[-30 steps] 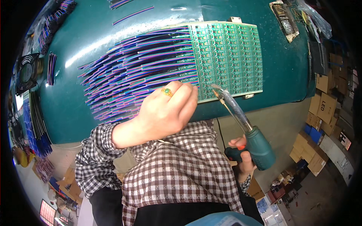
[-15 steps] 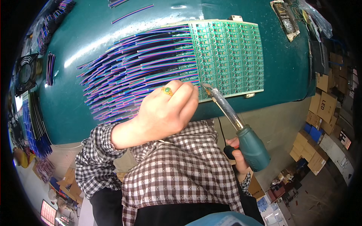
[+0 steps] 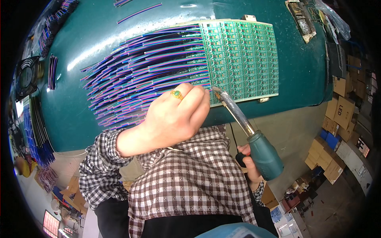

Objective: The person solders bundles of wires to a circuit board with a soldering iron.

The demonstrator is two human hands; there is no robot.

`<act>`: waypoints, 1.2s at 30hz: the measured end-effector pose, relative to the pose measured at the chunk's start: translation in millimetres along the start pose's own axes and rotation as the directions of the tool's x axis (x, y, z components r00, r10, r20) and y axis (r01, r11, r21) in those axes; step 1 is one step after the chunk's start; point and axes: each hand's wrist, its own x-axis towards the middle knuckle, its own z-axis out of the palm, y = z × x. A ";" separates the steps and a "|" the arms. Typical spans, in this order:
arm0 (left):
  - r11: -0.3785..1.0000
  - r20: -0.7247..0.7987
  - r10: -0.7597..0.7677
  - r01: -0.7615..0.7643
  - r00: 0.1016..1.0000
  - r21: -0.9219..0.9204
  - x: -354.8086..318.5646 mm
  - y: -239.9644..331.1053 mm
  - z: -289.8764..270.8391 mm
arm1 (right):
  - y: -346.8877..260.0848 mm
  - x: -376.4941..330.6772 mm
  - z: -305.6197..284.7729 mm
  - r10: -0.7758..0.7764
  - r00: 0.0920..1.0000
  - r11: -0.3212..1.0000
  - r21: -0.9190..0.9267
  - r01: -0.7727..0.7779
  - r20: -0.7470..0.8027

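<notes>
My left hand, with a green-stoned ring, is closed at the near edge of a green circuit board panel. Its fingertips pinch a multicoloured ribbon wire, whose end they mostly cover. Many such wires fan out to the left from the panel's left part. Around the green handle of a soldering iron my right hand is wrapped, partly hidden behind it. The iron slants up and left, its tip just right of my left fingertips, at the row of wire ends. Whether the tip touches the board I cannot tell.
The panel lies on a green table mat. A worn metal holder lies at the back right. Loose wires are at the back, and a black fan and hanging wire bundles at the left. Cardboard boxes stand beyond the table's right end.
The soldering iron has shifted very slightly up and left. The panel's right side sits a touch further right. My left hand has barely moved and stays closed.
</notes>
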 end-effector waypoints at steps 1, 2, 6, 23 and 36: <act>1.000 0.000 0.000 0.000 1.000 -0.001 0.1 0.0 0.1 | 0.3 -0.6 -0.3 -0.011 1.000 1.000 -0.015 0.011 0.004; 1.000 -0.001 -0.001 0.001 1.000 -0.009 0.1 0.0 0.3 | -0.1 -1.3 0.2 -0.010 1.000 1.000 -0.016 0.010 0.004; 1.000 -0.002 -0.001 0.001 1.000 -0.020 -0.1 -0.8 -0.1 | -3.8 -1.7 3.8 0.035 0.998 0.984 0.177 -0.025 -0.053; 0.990 0.145 -0.088 0.103 0.986 -0.098 3.4 3.4 -12.2 | -2.3 -5.4 1.8 0.043 0.998 0.982 0.188 -0.033 -0.048; 0.991 0.168 -0.078 0.095 0.983 -0.096 4.5 2.2 -13.6 | 0.9 -7.6 3.2 0.057 0.998 0.978 0.202 -0.049 -0.032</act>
